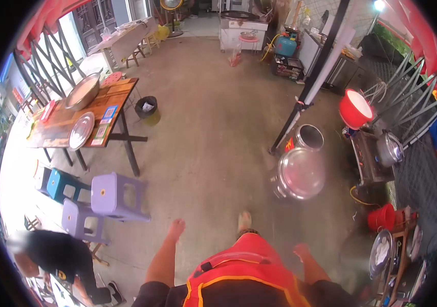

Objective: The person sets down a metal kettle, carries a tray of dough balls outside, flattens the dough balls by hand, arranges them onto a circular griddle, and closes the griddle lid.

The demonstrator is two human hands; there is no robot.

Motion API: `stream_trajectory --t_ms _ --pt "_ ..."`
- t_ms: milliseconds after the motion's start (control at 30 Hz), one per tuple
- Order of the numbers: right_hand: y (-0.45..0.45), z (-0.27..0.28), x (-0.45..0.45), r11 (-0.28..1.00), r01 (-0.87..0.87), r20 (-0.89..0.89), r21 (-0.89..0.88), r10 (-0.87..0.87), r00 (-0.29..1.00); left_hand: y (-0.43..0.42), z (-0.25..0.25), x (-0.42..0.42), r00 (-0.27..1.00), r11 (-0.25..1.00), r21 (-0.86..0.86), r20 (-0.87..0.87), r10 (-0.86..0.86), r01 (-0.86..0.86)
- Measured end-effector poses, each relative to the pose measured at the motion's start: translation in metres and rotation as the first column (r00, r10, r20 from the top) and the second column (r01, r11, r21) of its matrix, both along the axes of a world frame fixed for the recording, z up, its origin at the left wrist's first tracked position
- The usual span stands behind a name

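Observation:
My left hand (176, 230) hangs in the air in front of me at the left, its fingers loosely bent and nothing visible in them. On the other side, my right hand (302, 250) hangs low beside my body, its fingers a little apart and also holding nothing I can see. Between them is my red apron (244, 261) with orange trim, and one shoe (244, 220) shows on the floor. Nearest to my right hand stands a large lidded metal pot (303, 174). A purple stool (118, 197) is to the left of my left hand.
Left stands a wooden table (121, 94) with a metal basin (83, 92) and metal lid (82, 130). A person (55, 258) bends at lower left. Right are a tent pole (326, 51), a red tub (355, 109) and a rack (397, 266). A trash bin (147, 106) stands ahead.

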State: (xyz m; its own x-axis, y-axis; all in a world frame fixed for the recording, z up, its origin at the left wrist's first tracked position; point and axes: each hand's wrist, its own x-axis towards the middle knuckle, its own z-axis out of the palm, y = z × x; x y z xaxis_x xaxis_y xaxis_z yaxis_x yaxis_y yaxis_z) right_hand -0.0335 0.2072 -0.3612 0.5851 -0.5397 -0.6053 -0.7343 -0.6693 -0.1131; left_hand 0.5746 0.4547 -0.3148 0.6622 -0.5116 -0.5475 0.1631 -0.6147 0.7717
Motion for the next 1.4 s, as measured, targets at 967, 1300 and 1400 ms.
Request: stream_trajectory --t_ms 967,1300,1400 --pt "-0.576 0.14 0.519 0.992 0.025 0.098 0.126 -0.037 0.994 -0.405 0.004 0.36 0.807 0.918 0.331 0.468 -0.359 0.216" --pt "-0.756 0.092 0.61 0.964 -0.239 -0.215 0.118 0.259 0.942 -0.659 0.106 0.531 0.962 0.998 0.064 0.271 -0.009 -0.008" --pt "-0.845 0.118 0.717 0.869 -0.494 -0.309 -0.014 0.466 0.829 -0.624 0.064 0.521 0.992 0.895 0.441 -0.127 -0.016 0.071"
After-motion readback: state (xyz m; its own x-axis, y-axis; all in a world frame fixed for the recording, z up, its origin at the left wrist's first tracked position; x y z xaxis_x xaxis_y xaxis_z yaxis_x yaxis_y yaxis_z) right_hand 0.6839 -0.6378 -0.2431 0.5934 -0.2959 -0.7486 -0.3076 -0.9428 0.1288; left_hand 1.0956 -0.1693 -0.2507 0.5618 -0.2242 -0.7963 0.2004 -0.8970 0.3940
